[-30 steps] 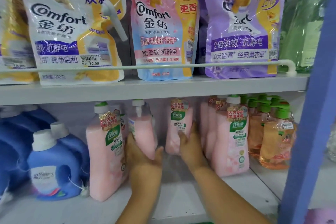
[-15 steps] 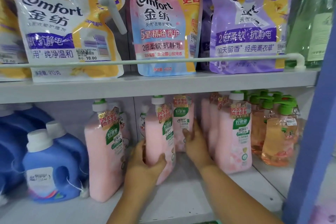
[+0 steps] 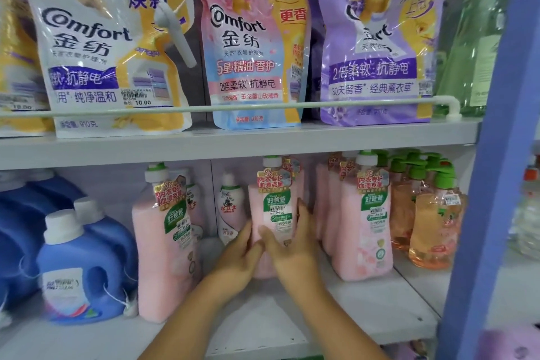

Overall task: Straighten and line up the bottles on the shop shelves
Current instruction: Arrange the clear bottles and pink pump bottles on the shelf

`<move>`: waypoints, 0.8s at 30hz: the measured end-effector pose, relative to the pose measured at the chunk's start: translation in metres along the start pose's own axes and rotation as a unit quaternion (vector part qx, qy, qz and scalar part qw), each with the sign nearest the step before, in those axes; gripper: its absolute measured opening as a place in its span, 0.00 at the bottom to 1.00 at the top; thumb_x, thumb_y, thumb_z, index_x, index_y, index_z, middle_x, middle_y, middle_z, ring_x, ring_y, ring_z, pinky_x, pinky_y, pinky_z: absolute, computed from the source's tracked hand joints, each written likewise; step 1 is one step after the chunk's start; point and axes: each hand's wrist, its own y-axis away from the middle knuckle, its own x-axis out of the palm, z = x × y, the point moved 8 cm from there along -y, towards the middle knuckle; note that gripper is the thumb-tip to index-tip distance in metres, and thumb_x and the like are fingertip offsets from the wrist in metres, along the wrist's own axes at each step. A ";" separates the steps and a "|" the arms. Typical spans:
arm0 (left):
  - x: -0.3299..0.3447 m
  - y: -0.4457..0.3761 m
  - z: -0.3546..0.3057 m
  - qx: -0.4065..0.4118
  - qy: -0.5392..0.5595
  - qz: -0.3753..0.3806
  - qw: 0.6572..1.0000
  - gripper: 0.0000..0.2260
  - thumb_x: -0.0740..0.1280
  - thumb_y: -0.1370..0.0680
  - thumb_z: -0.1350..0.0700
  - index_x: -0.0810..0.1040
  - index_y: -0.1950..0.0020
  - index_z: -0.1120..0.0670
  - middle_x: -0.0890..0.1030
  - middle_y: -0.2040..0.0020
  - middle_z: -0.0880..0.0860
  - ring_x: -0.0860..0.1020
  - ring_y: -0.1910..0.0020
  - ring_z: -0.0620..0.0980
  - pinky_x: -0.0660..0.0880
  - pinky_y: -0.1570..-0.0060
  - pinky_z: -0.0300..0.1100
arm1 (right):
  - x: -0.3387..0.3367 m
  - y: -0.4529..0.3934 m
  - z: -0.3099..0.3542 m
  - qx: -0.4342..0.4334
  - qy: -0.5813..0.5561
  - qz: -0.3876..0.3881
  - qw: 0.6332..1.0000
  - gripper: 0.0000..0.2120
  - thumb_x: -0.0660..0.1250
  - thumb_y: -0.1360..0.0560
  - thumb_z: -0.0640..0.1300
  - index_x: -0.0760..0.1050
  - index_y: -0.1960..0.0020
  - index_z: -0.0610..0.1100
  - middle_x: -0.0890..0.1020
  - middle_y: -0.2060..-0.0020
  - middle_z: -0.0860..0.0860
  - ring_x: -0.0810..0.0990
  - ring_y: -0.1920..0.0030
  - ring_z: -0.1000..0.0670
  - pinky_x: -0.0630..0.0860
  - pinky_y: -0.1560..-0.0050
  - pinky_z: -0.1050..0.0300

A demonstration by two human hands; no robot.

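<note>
On the lower shelf (image 3: 365, 310) a pink detergent bottle (image 3: 273, 202) stands upright in the middle, label facing me. My left hand (image 3: 241, 254) grips its lower left side and my right hand (image 3: 292, 245) wraps its lower right side, thumb across the front. Another pink bottle (image 3: 163, 245) stands to the left near the shelf's front. A third pink bottle (image 3: 363, 222) stands to the right with more behind it. A small white-and-pink bottle (image 3: 230, 207) sits further back, left of the held one.
Blue jugs (image 3: 73, 266) fill the lower left. Orange pump bottles (image 3: 429, 219) crowd the right end beside a blue upright post (image 3: 491, 184). Above, softener pouches (image 3: 248, 44) lean behind a white rail (image 3: 233, 108).
The held pink bottle has moved right and turned its label toward me. My right hand left the rear bottle and now holds this one with the left.
</note>
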 end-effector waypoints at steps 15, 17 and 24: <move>0.037 -0.037 0.000 0.002 -0.039 -0.007 0.999 0.24 0.74 0.24 0.50 0.67 0.34 0.36 0.80 0.41 0.33 0.79 0.41 0.37 0.75 0.37 0.40 | -0.155 0.022 0.008 -0.061 0.187 -0.216 0.956 0.37 0.81 0.32 0.44 0.68 0.29 0.41 0.69 0.33 0.43 0.69 0.36 0.46 0.73 0.42 0.54; 0.041 -0.032 -0.010 -0.003 -0.036 0.006 0.999 0.27 0.73 0.23 0.50 0.64 0.30 0.36 0.78 0.36 0.37 0.78 0.36 0.42 0.72 0.35 0.41 | -0.154 0.003 -0.016 -0.004 0.172 -0.168 0.971 0.49 0.81 0.35 0.55 0.60 0.23 0.43 0.68 0.28 0.42 0.69 0.31 0.43 0.75 0.36 0.43; -0.087 0.144 -0.062 0.206 -0.148 -0.474 0.843 0.16 0.67 0.22 0.58 0.78 0.35 0.60 0.76 0.32 0.54 0.73 0.30 0.55 0.68 0.30 0.52 | -0.147 -0.011 -0.037 0.009 0.152 -0.120 0.981 0.58 0.85 0.38 0.52 0.52 0.19 0.46 0.73 0.31 0.44 0.75 0.35 0.41 0.75 0.40 0.48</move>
